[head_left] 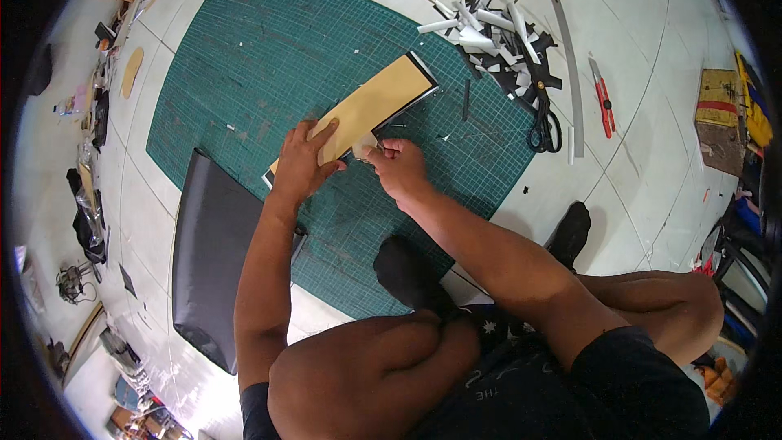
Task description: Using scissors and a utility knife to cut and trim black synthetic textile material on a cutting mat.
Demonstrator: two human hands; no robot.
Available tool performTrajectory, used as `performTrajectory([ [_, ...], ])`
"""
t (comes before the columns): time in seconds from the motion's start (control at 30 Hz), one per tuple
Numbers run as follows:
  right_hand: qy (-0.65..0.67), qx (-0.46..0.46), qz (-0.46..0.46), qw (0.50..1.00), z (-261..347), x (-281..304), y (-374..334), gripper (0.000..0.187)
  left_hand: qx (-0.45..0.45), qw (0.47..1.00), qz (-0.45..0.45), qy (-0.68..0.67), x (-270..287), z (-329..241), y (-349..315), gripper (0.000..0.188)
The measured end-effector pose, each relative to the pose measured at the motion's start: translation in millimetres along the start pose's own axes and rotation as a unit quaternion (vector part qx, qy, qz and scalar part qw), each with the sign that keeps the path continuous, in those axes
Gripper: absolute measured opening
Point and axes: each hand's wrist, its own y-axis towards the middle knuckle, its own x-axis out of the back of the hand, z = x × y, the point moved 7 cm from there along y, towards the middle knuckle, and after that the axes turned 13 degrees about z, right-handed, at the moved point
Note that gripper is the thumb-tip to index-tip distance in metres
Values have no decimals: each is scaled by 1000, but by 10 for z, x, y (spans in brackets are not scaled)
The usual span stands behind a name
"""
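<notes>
A long tan board (383, 98) with dark and white edging along its sides lies slantwise on the green cutting mat (269, 41). My left hand (303, 159) rests on the board's near left part, fingers spread over its top and thumb by the near edge. At the board's near long edge, my right hand (397, 165) is closed in a pinch. A small pale piece (364, 145) shows by its fingertips; what exactly they grip is too small to make out. Black material shows along the edge beside that hand.
A dark grey sheet (216, 253) lies at the left of the mat. Far right are a heap of black and white offcuts (497, 33), black-handled scissors (544, 118), a long grey strip (566, 49) and a red utility knife (604, 102). My socked foot (403, 269) rests on the mat.
</notes>
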Motion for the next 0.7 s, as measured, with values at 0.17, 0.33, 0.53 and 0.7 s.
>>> performTrajectory([
  [0.17, 39, 7, -10, 999, 26, 127, -78, 43, -3, 1000, -1, -3, 1, -15, 0, 80],
  [0.33, 98, 1, -4, 995, 183, 488, -405, 36, -6, 999, -26, 25, -8, -14, -40, 80],
  [0.53, -15, -38, -69, 997, 404, 1615, -457, 38, -11, 999, -31, 14, -4, -24, -46, 81],
  [0.7, -440, 131, -172, 871, 1162, 1769, -503, 37, -12, 999, -39, 28, 9, -37, -54, 82],
])
